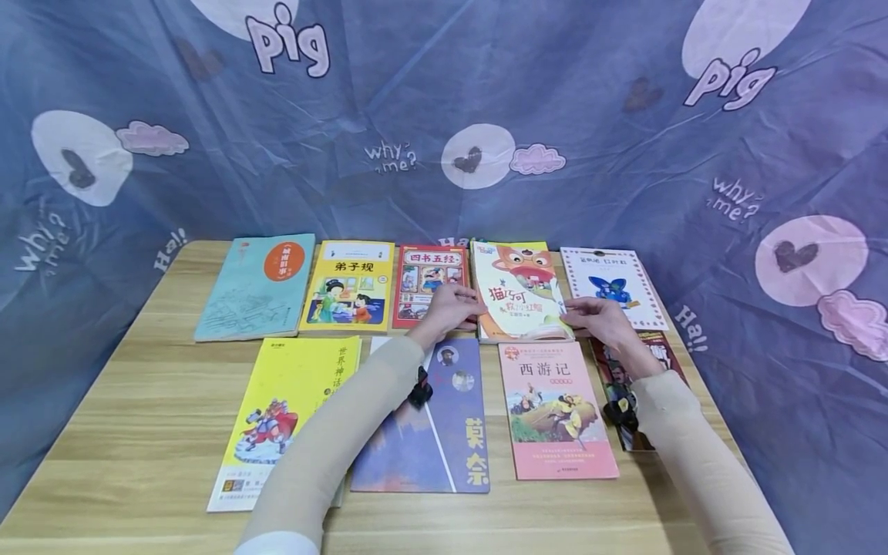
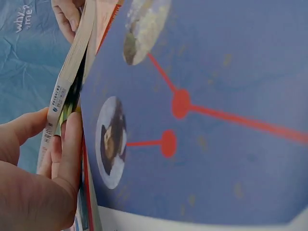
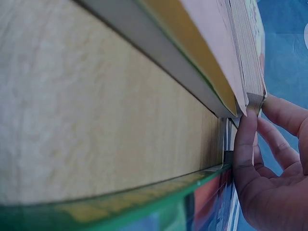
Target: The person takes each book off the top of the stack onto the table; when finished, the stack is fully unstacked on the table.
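A white and orange picture book (image 1: 516, 297) with a cartoon cat face lies between the two hands in the back row. A yellow-green edge of another book (image 1: 536, 246) shows beneath its top. My left hand (image 1: 452, 312) pinches the picture book's left side, thumb on the spine (image 2: 57, 98) and fingers below in the left wrist view. On the opposite side, my right hand (image 1: 602, 322) pinches the lower right corner, where page edges (image 3: 248, 53) show in the right wrist view. The left hand overlaps the red book (image 1: 430, 258).
Along the back are a teal book (image 1: 257, 289), a yellow book (image 1: 347, 285) and a white one (image 1: 609, 285). In front lie a yellow-white book (image 1: 270, 401), a purple one (image 1: 416, 455), a pink one (image 1: 562, 416) and a dark one (image 1: 659, 351). Blue cloth (image 1: 388, 100) hangs behind the wooden table (image 1: 125, 432).
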